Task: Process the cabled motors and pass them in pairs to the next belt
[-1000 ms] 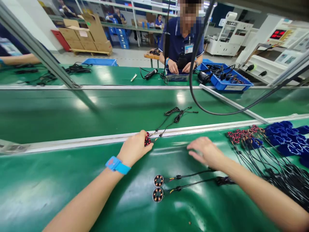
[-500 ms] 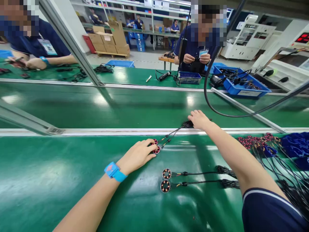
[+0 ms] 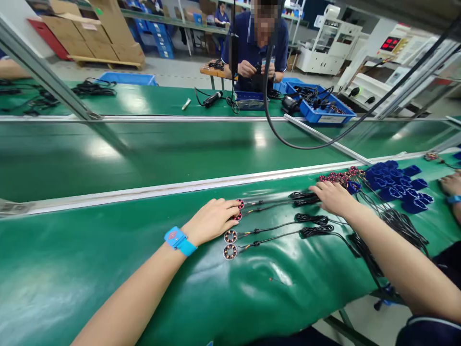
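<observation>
Head view — wired coils (image 3: 238, 210) held down.
Left hand (image 3: 212, 221) lies open on them; right hand (image 3: 333, 197), at three o'clock, spreads over the cables (image 3: 302, 198).

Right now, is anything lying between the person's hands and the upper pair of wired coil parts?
Nothing visible. The left hand touches that pair's round coil ends, and the right hand rests on their cable bundles. The second pair lies nearer the person, clear of both hands.

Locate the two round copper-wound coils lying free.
Head view, centre: the two round copper-wound coils lie on the green mat just camera-side of the left hand, black leads running right toward the right hand.
</observation>
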Demonstrator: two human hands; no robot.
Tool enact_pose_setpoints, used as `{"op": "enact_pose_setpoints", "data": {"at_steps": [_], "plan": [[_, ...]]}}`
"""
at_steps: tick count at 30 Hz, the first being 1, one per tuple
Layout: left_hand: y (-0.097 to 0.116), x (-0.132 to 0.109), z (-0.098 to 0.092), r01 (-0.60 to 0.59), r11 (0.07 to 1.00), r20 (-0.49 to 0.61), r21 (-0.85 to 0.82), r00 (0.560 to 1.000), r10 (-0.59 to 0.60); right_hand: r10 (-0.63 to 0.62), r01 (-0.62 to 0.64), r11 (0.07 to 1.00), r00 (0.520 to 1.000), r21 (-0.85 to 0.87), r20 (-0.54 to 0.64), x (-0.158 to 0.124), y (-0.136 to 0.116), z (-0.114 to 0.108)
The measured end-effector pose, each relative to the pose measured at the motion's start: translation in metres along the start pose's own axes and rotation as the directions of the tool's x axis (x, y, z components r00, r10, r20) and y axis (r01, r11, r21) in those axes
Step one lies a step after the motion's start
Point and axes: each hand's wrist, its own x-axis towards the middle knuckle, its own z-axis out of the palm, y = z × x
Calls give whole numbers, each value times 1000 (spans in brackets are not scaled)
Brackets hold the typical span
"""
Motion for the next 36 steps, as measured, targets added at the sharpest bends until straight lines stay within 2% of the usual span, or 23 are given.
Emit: {"op": "enact_pose_setpoints", "data": {"at_steps": [3,6,8,10,13,15,19,22,26,29,31,33,36], "plan": [[18,-24,5,89,993,-159,-84,982,-101,-24,94,954,970,284,-241,-32,-23,4],[46,-58,17,180,964,-237,-195,945,-224,-57,342,722,896,601,-441,-57,-70,-7],[64,-75,26,232,950,-218,-211,936,-277,-101,448,571,870,688,-483,-64,-105,-18],[78,-83,35,270,942,-197,-202,931,-309,-177,515,480,850,711,-496,-60,-137,-27],[86,-84,45,288,939,-199,-190,925,-324,-312,581,422,814,696,-491,-43,-172,-34],[86,-83,47,255,943,-219,-214,928,-300,-371,601,398,797,693,-477,-33,-187,-34],[90,-85,45,154,938,-310,-311,916,-253,-409,550,315,814,773,-412,-26,-199,-28],[96,-88,43,120,944,-383,-306,892,-238,-433,435,168,839,885,-330,-29,-198,-27],[100,-88,44,78,940,-431,-333,874,-225,-461,156,-103,868,982,-186,-31,-192,-27],[102,-86,47,33,937,-442,-349,875,-196,-516,-61,-272,852,960,-92,-29,-190,-27],[104,-86,49,27,934,-432,-357,881,-191,-539,-138,-298,841,944,-47,-28,-191,-26],[105,-87,50,39,929,-410,-367,890,-200,-556,-163,-280,831,946,-21,-28,-193,-24],[105,-90,50,84,934,-312,-347,929,-200,-554,-87,-200,831,976,-40,-34,-191,-24]]}}
